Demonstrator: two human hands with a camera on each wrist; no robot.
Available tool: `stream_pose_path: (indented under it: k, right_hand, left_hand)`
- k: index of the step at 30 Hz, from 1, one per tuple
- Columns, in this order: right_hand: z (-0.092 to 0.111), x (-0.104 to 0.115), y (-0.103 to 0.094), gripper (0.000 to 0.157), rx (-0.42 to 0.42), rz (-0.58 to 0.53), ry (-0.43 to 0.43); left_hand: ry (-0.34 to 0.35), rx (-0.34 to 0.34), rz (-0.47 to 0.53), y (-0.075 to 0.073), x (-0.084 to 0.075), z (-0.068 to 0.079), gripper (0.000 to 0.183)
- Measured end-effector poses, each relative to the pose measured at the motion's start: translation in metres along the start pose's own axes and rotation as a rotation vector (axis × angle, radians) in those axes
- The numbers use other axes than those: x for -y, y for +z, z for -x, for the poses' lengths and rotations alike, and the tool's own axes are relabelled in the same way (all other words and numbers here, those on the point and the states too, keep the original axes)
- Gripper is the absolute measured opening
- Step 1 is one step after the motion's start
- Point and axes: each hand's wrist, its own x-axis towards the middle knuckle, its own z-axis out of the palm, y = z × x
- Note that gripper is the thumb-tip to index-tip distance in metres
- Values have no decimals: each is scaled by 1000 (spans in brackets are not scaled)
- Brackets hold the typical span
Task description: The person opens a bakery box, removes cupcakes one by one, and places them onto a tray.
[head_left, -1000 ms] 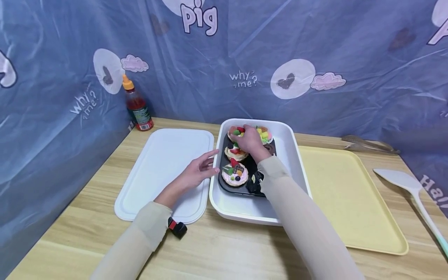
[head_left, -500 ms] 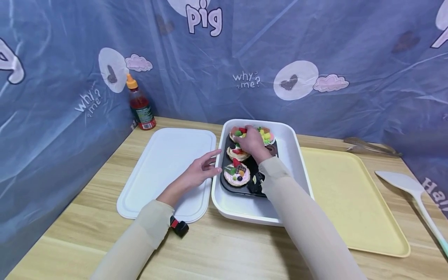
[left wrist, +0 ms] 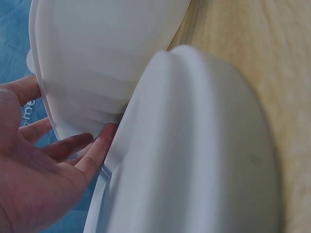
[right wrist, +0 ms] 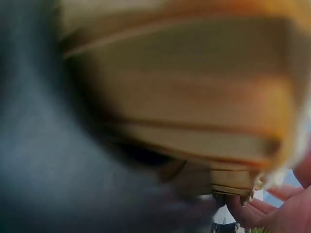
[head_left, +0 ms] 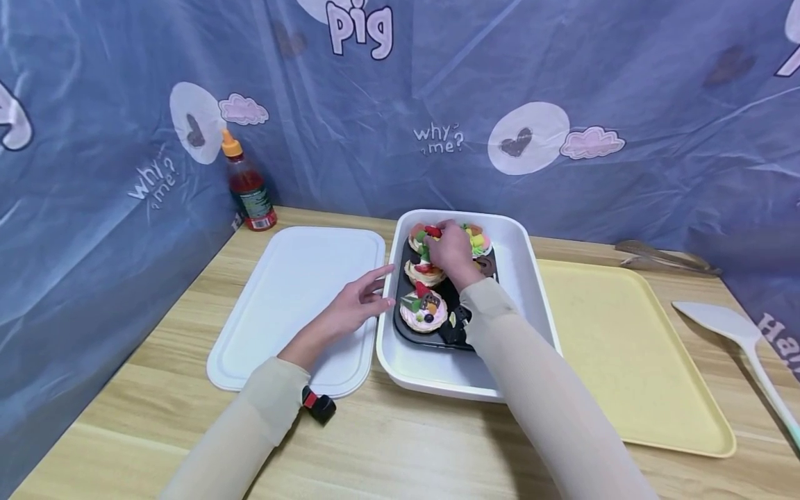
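Note:
In the head view, my right hand [head_left: 453,253] reaches into a white bin [head_left: 540,323] and pinches a fruit tart [head_left: 417,242] at the far left of a dark muffin tin [head_left: 406,335]. Its grip is partly hidden. Nearer in the same column sit a berry-topped tart [head_left: 421,276] and a pink cream tart [head_left: 423,314]. Another fruit tart [head_left: 480,243] and a chocolate-brown piece [head_left: 485,265] lie to the right. My left hand [head_left: 353,305], fingers spread, is at the bin's left rim. In the right wrist view, a blurred tart crust [right wrist: 184,92] fills most of the picture.
A flat white tray [head_left: 275,312] lies left of the bin, and a yellow tray [head_left: 612,354] to the right. Tongs [head_left: 665,257] and a white spatula [head_left: 725,323] lie far right. A red sauce bottle [head_left: 250,191] stands back left against the blue cloth [head_left: 350,125].
My right hand has shifted slightly right and toward me at the far-left tart over the last half second. My left hand has stayed at the bin's left rim.

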Motion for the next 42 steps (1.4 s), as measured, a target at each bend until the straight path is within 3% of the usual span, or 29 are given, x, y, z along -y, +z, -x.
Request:
stream_pose_path:
  k: [42]
  right_hand:
    - [4, -6, -1, 45, -55, -82, -80]
  left_hand:
    - [8, -19, -31, 2, 0, 1, 67]
